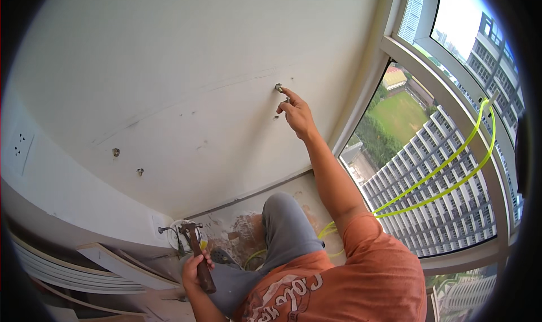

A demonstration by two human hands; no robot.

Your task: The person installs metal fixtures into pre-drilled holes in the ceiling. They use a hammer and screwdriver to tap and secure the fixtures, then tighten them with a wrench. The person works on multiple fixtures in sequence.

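My left hand (196, 270) is wrapped around a hammer (203, 271) with a brown handle, its head up, low in front of me. My right hand (296, 116) is raised to the white wall (186, 51). Its index finger reaches out and touches a metal anchor bolt (278, 87) set in the wall. The other fingers are curled in, and a small shiny bit shows among them, too small to name. Below the bolt, a small hole (276, 117) marks the wall. Farther left sit two more metal anchors (116, 152) (140, 172).
A large window (389, 45) runs along the right, with a yellow-green cable (446, 178) looped before it. A white round container (180, 231) stands in the floor corner. Boards (121, 265) lean at lower left, below a wall socket (21, 147). Dust and debris mark the floor.
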